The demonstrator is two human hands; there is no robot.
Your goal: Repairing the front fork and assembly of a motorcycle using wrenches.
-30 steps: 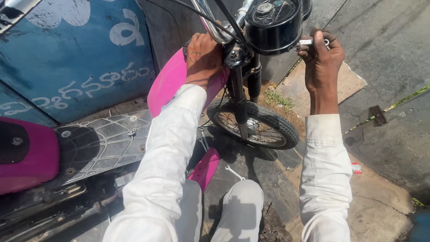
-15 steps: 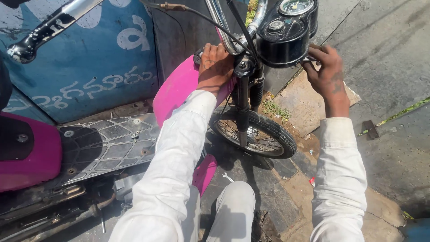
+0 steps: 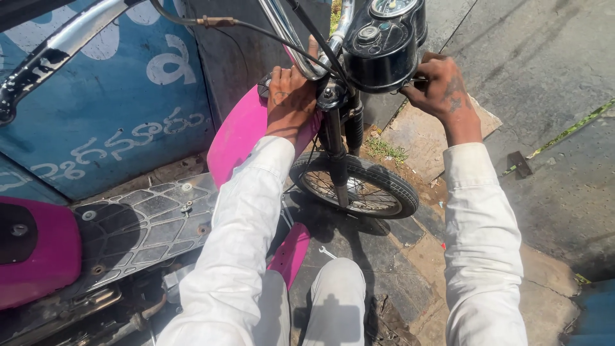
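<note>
The view is dropping and closing in, so the black headlamp housing (image 3: 383, 54) is sitting lower in frame. The right hand (image 3: 441, 86) is shifting from the bar end to just beside the housing, seemingly touching it.
</note>
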